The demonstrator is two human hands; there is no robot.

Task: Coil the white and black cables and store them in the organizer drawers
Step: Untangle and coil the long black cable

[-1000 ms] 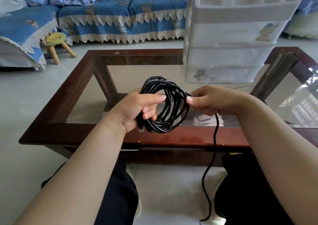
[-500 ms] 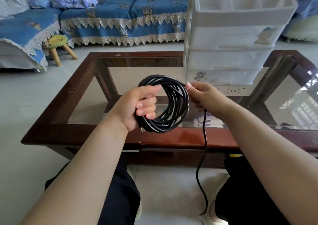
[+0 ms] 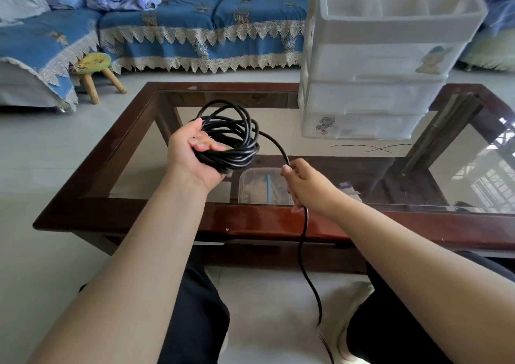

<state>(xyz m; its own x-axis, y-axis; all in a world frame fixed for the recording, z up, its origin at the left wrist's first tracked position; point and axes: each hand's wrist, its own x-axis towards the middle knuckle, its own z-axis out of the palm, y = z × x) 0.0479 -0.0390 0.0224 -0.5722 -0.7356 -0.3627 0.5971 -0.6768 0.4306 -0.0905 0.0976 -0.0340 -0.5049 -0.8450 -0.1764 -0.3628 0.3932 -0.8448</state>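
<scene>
The right hand has slid back down the black cable, away from the coil, and now pinches the loose tail just above the near edge of the table, ready, I judge, to draw up another loop. The tail drops from it to the floor. The left hand, turned palm up, grips the bundled coil over the table's glass. Beyond, on the table's far right, stands the organizer, drawers shut; no white cable is visible.
</scene>
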